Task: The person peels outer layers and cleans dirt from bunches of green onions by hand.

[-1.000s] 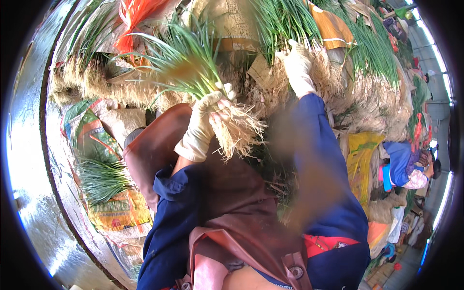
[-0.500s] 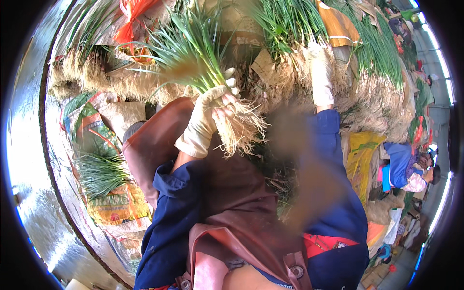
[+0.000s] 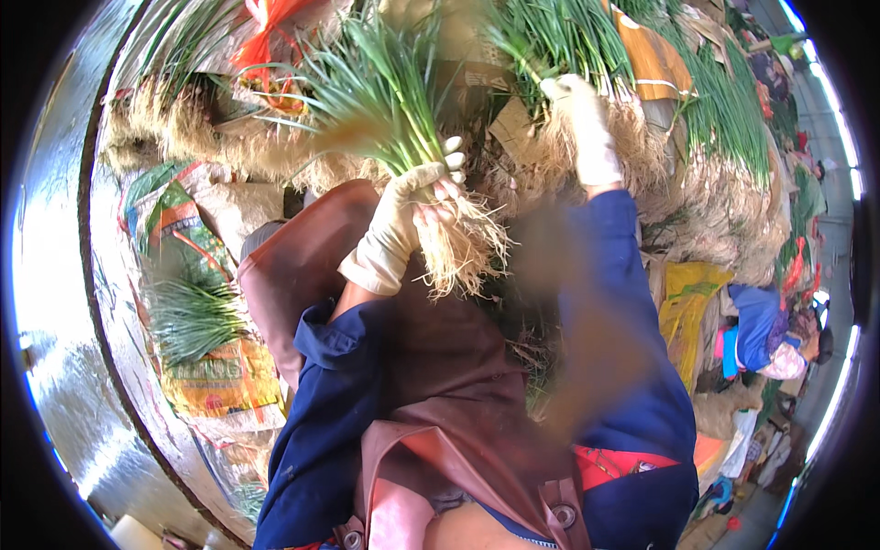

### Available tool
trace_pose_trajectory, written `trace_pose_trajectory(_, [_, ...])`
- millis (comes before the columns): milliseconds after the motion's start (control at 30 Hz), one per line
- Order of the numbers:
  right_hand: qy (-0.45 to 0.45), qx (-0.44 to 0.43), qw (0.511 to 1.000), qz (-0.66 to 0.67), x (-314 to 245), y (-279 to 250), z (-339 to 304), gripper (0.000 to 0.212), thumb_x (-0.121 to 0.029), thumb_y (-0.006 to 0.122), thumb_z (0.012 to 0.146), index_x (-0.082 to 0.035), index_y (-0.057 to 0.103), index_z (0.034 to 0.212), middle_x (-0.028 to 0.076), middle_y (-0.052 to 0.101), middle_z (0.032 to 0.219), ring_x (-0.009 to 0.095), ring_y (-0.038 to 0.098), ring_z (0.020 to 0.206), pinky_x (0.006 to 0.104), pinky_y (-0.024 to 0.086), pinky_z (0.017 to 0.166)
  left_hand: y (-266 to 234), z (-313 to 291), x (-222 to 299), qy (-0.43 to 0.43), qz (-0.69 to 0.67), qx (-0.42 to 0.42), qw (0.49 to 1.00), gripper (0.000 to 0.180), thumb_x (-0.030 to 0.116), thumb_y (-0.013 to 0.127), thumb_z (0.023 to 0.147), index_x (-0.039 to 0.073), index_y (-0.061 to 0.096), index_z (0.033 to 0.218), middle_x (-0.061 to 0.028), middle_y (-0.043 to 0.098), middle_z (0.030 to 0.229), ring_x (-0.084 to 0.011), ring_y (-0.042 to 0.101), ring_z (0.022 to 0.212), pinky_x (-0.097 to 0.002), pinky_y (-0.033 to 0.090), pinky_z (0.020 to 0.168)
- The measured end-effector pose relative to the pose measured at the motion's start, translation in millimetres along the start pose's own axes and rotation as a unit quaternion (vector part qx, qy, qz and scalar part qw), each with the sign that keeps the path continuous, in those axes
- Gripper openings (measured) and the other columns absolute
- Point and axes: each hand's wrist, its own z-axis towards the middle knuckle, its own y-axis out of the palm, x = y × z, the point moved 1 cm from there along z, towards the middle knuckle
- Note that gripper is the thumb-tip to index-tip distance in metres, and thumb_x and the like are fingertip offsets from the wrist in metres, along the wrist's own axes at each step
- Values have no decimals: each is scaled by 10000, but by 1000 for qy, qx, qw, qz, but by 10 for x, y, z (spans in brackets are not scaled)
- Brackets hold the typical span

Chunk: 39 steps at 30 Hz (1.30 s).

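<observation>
My left hand (image 3: 396, 215), in a cream glove, is closed round a bunch of scallions (image 3: 401, 108). Their green leaves fan upward, and a thick tuft of pale roots (image 3: 463, 243) hangs below the fist. Farther right, my right hand (image 3: 579, 124), gloved too, reaches over the left edge of a heap of scallions (image 3: 596, 41). Its fingers pinch around a pale green scallion stalk (image 3: 527, 60) that slants up and left from the fingertips. The ends of those fingers are partly hidden.
More rooted scallions (image 3: 170, 119) lie along the far left, beside a red plastic bag (image 3: 266, 37). Another heap (image 3: 724, 110) stretches to the right. A small green bunch (image 3: 192, 316) rests on a printed sack at left. One person (image 3: 761, 321) sits at far right.
My right hand has drawn leftward off the heap, and a scallion stalk now shows at its fingertips. The left hand keeps its bunch, shifted very slightly to the right.
</observation>
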Motion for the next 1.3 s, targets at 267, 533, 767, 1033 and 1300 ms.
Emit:
trace_pose_trajectory(267, [56,-127,811,568,282,-60,-16,338,-240,485,910,14,569,1116,141,589,1151,184,560,1059,276,417,961,-92,90,-61,-28,-49,-19,998,417,97,557,819,22,499,1225,-68,630,972,-109,581,707,-226,467,498])
trace_pose_trajectory(533, [19,-164,865,475,198,-81,-191,358,-76,506,872,-7,518,1223,65,589,1164,62,554,840,175,430,683,-49,54,-27,-39,-41,-2,998,424,101,552,823,24,493,1236,-67,621,1011,-123,578,683,-233,460,488])
trace_pose_trajectory(767, [13,-42,992,-122,-95,346,-467,408,-492,639,776,-151,625,998,-4,641,872,131,597,774,307,490,731,-98,37,-6,-30,-14,11,999,406,96,554,819,25,507,1216,-57,625,987,-114,569,653,-226,449,478])
trace_pose_trajectory(1033, [91,-104,905,402,-2,271,-126,203,-241,581,853,-106,624,999,20,655,987,197,610,901,339,477,809,7,39,-52,-21,24,10,999,415,90,553,823,11,498,1227,-64,630,939,-113,577,650,-208,476,478])
trace_pose_trajectory(1300, [-26,-129,929,346,215,-48,-146,275,-174,479,910,-38,588,1124,72,637,1037,177,616,902,271,484,780,-29,62,13,-32,-26,2,999,379,81,557,825,27,530,1199,-67,639,940,-105,574,666,-220,458,485])
